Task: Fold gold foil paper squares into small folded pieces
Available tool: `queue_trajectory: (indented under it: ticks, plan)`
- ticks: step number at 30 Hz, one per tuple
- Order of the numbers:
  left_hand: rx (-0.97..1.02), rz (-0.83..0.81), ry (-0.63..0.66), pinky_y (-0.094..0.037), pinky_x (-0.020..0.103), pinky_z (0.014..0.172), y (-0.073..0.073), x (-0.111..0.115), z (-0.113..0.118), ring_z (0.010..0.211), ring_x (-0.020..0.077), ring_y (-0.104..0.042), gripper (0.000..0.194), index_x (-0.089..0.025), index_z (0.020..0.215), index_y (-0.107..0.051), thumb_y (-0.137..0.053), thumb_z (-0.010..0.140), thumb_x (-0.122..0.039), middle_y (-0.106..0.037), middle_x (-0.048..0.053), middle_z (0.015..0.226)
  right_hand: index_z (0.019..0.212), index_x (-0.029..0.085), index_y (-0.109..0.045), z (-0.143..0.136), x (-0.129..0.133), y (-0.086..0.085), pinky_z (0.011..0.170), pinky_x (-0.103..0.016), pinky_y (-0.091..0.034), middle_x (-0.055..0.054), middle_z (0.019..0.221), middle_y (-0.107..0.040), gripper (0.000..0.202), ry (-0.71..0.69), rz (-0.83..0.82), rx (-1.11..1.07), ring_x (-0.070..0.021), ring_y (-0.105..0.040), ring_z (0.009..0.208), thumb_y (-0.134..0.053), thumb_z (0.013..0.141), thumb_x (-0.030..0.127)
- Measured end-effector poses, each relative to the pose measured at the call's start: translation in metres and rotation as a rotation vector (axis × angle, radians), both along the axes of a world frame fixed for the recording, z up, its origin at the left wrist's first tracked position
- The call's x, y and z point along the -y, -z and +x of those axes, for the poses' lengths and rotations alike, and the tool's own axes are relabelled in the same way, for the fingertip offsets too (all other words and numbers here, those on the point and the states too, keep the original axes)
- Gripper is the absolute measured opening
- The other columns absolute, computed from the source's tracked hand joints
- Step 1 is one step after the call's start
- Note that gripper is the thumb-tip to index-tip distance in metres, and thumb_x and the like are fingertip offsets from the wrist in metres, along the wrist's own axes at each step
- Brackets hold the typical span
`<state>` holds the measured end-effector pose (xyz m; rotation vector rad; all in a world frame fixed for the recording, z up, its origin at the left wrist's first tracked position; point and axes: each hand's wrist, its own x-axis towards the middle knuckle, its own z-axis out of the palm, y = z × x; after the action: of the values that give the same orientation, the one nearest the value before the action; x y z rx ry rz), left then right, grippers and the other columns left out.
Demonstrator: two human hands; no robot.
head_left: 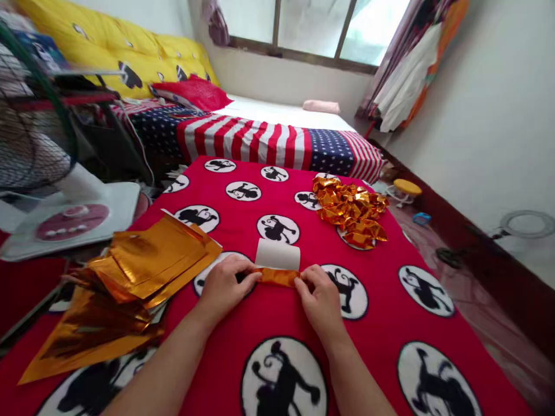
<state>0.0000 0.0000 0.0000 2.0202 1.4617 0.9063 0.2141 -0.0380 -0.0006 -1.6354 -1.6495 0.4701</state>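
Note:
A small sheet of gold foil paper (277,254) lies on the red cloth in front of me, its white back up and its near edge turned over into a gold band. My left hand (228,283) pinches the left end of that band between thumb and fingers. At the right end, my right hand (319,294) pinches it the same way. Left of my hands sits a loose stack of gold foil sheets (151,254). Beyond my right hand is a heap of folded gold foil pieces (349,208).
The red cloth (368,358) with monkey prints covers the table. A white fan (87,196) stands at the left edge. Behind the table is a bed with a striped and starred cover (260,138). A yellow stool (407,188) is on the floor at right.

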Motion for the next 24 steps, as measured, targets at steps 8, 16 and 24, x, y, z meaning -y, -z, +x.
queue_trajectory:
  ticks: [8,16,24]
  plan:
    - [-0.042,0.032,-0.051,-0.046,0.031,0.074,-0.0014,0.0033,0.0040,0.081,0.0175,-0.062,0.013,-0.022,0.076,-0.072,-0.066,0.080,-0.032,-0.070,0.002,0.082,0.063,0.020,-0.049,-0.0061,0.0015,0.0002,0.068,-0.028,-0.034,0.000,0.072,-0.052,0.024,0.103,0.011,0.099,-0.0148,-0.050,0.072,-0.051,0.087,0.022]
    - [-0.102,0.065,-0.051,-0.045,0.030,0.073,-0.0042,0.0040,0.0059,0.080,0.0170,-0.061,0.010,-0.022,0.075,-0.069,-0.065,0.079,-0.029,-0.069,0.001,0.080,0.061,0.020,-0.051,-0.0074,0.0006,0.0013,0.064,-0.027,-0.035,0.000,0.071,-0.054,0.020,0.181,0.013,0.166,-0.0143,-0.051,0.069,-0.057,0.080,0.020]
    - [-0.194,0.096,-0.053,-0.044,0.031,0.076,-0.0041,0.0038,0.0068,0.086,0.0191,-0.061,0.016,-0.023,0.083,-0.071,-0.058,0.086,-0.031,-0.070,0.002,0.087,0.062,0.020,-0.050,-0.0093,-0.0007,-0.0023,0.066,-0.027,-0.033,0.000,0.073,-0.055,0.021,0.186,-0.004,0.216,-0.0140,-0.050,0.071,-0.055,0.083,0.021]
